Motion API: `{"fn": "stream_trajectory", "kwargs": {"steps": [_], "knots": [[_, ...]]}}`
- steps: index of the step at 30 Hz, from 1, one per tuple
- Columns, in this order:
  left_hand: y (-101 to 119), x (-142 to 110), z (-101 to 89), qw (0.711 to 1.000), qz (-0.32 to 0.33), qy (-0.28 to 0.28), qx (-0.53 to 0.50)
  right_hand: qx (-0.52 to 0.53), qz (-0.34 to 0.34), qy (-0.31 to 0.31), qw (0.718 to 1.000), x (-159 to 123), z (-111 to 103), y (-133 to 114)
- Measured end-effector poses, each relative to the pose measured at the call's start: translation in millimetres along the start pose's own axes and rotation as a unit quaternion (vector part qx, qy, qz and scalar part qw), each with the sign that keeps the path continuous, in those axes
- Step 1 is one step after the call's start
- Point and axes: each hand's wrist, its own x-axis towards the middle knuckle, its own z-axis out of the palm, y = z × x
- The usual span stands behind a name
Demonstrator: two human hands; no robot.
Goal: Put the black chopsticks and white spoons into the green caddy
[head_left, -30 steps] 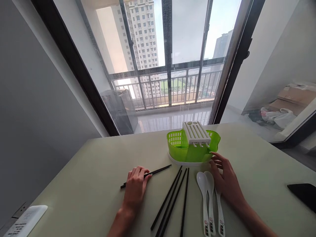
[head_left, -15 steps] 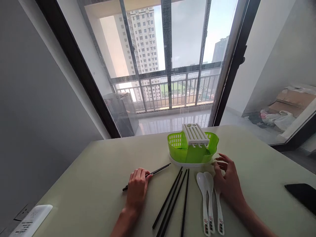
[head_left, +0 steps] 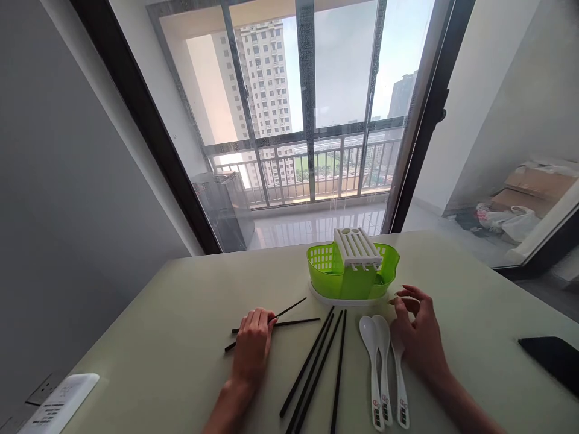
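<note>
My left hand (head_left: 254, 337) is closed over two black chopsticks (head_left: 296, 322) on the table; their ends stick out on both sides and cross under the fingers. Between my hands lie several more black chopsticks (head_left: 316, 367), tips pointing away from me. Three white spoons (head_left: 374, 361) rest side by side, handles toward me. My right hand (head_left: 418, 331) rests over the right-hand spoon's bowl, partly hiding it, with its fingers apart and holding nothing. Just beyond its fingertips stands a green utensil caddy (head_left: 357, 283) with a white slotted top (head_left: 357, 246).
The pale table (head_left: 181, 374) ends at a glass door behind the caddy. A black flat object (head_left: 549, 361) lies at the right edge. A white power strip (head_left: 63, 401) is at the lower left. Cardboard and bags (head_left: 520, 220) sit beyond the glass at right.
The two chopsticks under my left hand have spread from lying together into a crossed position. My right hand has barely moved.
</note>
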Motion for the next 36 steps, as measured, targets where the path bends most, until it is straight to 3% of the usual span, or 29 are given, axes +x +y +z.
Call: {"fn": "stream_trajectory", "kwargs": {"steps": [11, 21, 25, 28, 31, 34, 36], "knots": [[9, 0, -4.7, 0.994, 0.048, -0.038, -0.094, -0.014, 0.013, -0.01, 1.0, 0, 0, -2], [-5, 4, -10.3, 0.988, 0.046, -0.072, -0.132, -0.007, 0.019, -0.014, 1.0, 3, -3, 4], [-5, 3, -10.6, 0.988, 0.039, -0.036, -0.148, -0.03, -0.059, 0.025, 0.997, 3, -11, 2], [0, 4, -15.1, 0.97, -0.01, 0.023, -0.243, -0.058, -0.194, 0.02, 0.979, -4, -19, -21], [11, 6, -25.0, 0.926, -0.09, 0.068, -0.361, -0.055, -0.282, -0.101, 0.953, -15, -18, -70], [24, 7, -35.5, 0.851, -0.154, 0.069, -0.498, -0.025, -0.294, -0.269, 0.917, -23, 2, -131], [31, 6, -39.7, 0.802, -0.174, 0.064, -0.568, -0.023, -0.274, -0.327, 0.904, -26, 23, -168]]}}
